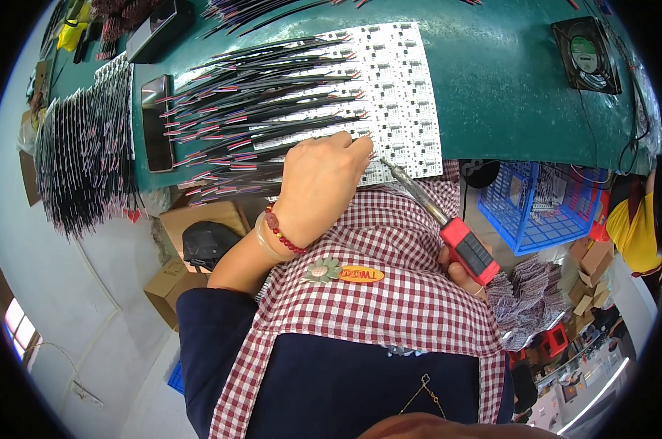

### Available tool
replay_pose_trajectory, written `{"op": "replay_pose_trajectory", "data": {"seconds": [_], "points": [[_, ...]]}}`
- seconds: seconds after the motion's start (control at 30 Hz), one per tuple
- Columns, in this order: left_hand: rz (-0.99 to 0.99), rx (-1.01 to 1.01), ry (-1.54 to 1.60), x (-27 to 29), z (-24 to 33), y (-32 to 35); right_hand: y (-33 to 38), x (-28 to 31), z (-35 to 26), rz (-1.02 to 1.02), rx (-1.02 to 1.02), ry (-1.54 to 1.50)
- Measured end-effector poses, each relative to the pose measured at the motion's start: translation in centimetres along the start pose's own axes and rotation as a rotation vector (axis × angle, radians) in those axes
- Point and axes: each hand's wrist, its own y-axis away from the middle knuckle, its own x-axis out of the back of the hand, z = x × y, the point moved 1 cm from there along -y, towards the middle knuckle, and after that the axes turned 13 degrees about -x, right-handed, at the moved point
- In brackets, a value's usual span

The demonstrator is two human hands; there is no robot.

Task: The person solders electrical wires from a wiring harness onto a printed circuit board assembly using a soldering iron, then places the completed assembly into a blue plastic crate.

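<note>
My right hand (461,276) is wrapped around the red and black handle of a soldering iron (468,249). The iron's thin metal tip reaches up and left to the lower part of a white circuit board panel (400,95), close to my left fingertips. My left hand (324,179) is pinched over the panel's lower edge. Thin black cables (272,91) with red, white and black wire ends lie across the panel in rows. Some run under my left hand, and its fingers close on one, though the gripped end is mostly hidden.
On the green table (492,80) lies a phone (157,121), left of the cables. A bundle of finished-looking cabled boards (89,150) hangs over the left edge. A black fan (585,55) stands far right. A blue crate (521,208) and cardboard boxes (166,289) sit below.
</note>
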Motion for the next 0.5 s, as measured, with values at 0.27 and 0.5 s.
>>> {"op": "replay_pose_trajectory", "data": {"seconds": [0.27, 0.5], "points": [[-0.010, 0.007, -0.017, 0.0, 0.2, -0.1, -0.2, 0.0, 0.0, 0.021, 0.043, 0.125], [-0.002, 0.002, -0.028, 0.1, 0.2, -0.2, 0.8, 0.8, 2.6, -0.042, 0.003, -0.146]]}}
